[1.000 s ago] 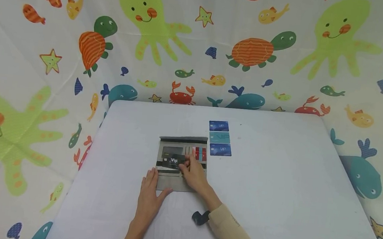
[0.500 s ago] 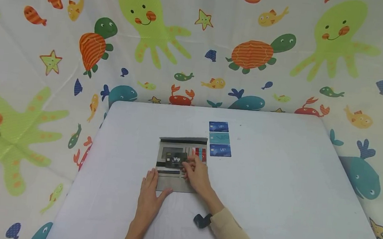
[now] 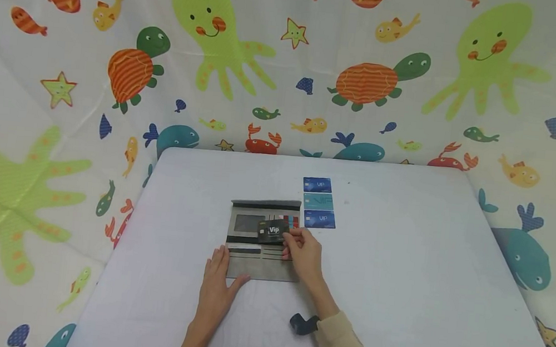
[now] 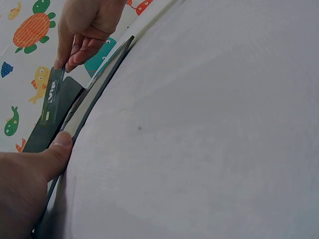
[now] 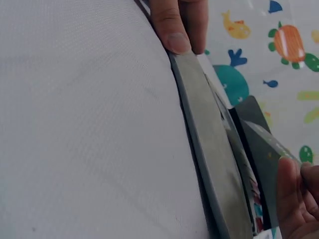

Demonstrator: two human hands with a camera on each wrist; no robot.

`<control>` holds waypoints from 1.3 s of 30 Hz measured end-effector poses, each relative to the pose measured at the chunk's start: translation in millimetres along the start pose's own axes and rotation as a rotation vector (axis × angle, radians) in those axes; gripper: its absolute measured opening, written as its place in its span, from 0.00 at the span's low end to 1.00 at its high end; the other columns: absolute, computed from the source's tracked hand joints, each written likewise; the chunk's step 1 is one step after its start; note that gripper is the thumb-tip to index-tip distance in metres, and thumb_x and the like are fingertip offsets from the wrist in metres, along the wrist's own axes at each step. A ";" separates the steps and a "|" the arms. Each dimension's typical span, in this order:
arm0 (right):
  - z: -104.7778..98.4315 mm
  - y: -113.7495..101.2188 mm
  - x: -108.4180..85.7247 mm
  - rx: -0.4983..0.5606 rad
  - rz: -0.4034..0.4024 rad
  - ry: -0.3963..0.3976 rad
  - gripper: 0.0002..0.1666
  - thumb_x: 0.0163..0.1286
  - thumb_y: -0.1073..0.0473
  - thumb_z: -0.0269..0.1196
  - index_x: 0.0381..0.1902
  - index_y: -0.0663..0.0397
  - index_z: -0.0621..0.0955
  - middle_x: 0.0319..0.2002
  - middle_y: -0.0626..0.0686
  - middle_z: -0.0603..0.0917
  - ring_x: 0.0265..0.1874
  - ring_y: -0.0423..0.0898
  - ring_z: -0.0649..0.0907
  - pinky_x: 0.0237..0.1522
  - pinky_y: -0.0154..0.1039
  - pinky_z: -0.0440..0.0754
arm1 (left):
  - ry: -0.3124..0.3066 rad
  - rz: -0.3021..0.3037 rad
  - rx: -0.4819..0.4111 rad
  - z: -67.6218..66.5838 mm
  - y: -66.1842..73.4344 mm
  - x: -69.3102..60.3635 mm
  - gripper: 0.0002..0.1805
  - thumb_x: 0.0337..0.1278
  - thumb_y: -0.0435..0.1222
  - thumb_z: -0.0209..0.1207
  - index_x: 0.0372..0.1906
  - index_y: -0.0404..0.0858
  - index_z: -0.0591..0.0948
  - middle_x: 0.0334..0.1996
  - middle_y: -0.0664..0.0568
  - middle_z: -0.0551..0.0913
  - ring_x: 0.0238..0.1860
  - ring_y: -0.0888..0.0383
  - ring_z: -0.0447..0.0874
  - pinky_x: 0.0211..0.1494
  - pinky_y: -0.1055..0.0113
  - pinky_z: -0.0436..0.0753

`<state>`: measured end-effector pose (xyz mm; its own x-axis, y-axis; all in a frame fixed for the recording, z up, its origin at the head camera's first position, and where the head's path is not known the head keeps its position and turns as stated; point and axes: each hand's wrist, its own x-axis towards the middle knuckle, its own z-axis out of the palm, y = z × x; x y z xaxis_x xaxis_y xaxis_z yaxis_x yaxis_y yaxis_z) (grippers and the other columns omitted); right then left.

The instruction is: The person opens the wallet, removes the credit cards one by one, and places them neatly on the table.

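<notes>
A black card marked "Vip" [image 3: 271, 231] is pinched at its right end by my right hand [image 3: 306, 254]. It is held over an unfolded grey wallet [image 3: 248, 270] lying on the table. My left hand [image 3: 217, 282] rests on the wallet's lower left edge with its fingers straight and thumb spread. In the left wrist view the card [image 4: 52, 97] is tilted up, apart from the wallet's lower panel. A red and blue card [image 3: 295, 220] shows in the wallet's upper right part, partly hidden by the black card and my right hand.
Beyond the wallet's right corner, a blue card [image 3: 317, 185], a teal card [image 3: 318, 201] and another blue card [image 3: 320, 219] lie in a column. The white table [image 3: 399, 274] ends at a curtain [image 3: 289, 57] printed with sea animals.
My right hand has moved to the right with the black card, from the wallet's left part toward its right part. My left hand has stayed in place.
</notes>
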<state>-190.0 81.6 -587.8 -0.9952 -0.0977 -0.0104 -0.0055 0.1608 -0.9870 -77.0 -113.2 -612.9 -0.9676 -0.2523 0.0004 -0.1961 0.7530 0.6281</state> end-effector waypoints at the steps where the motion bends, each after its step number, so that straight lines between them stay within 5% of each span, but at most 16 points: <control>1: -3.2 0.0 -0.5 0.006 0.007 0.012 0.12 0.71 0.57 0.65 0.46 0.61 0.80 0.29 0.60 0.86 0.19 0.41 0.85 0.24 0.35 0.89 | 0.003 0.002 0.001 0.2 -0.4 -0.1 0.51 0.56 0.53 0.68 0.77 0.32 0.59 0.79 0.40 0.56 0.81 0.42 0.48 0.83 0.45 0.49; 19: -59.8 6.3 -5.8 -0.029 0.123 0.209 0.12 0.70 0.58 0.66 0.46 0.60 0.82 0.33 0.64 0.88 0.21 0.42 0.86 0.27 0.34 0.89 | 0.013 0.014 -0.001 3.5 -3.2 -0.6 0.52 0.56 0.54 0.68 0.77 0.32 0.59 0.79 0.41 0.56 0.81 0.43 0.48 0.84 0.45 0.49; 31: -76.5 20.3 -6.0 -0.054 0.235 0.275 0.12 0.70 0.59 0.66 0.46 0.62 0.81 0.32 0.62 0.89 0.20 0.41 0.86 0.26 0.33 0.88 | 0.011 0.012 -0.008 2.1 -1.9 -2.1 0.52 0.55 0.54 0.68 0.77 0.32 0.59 0.79 0.40 0.56 0.81 0.42 0.48 0.84 0.46 0.49; 39: -81.8 26.8 -5.0 -0.117 0.234 0.299 0.12 0.70 0.60 0.65 0.46 0.63 0.81 0.32 0.61 0.88 0.19 0.41 0.85 0.24 0.31 0.87 | 0.014 0.014 -0.005 2.5 -2.5 -2.4 0.52 0.55 0.54 0.68 0.77 0.33 0.59 0.80 0.41 0.56 0.81 0.42 0.48 0.83 0.45 0.49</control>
<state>-193.1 166.7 -601.0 -0.9553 0.2428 -0.1685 0.2308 0.2569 -0.9385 -74.6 -112.9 -616.4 -0.9679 -0.2504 0.0201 -0.1817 0.7533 0.6321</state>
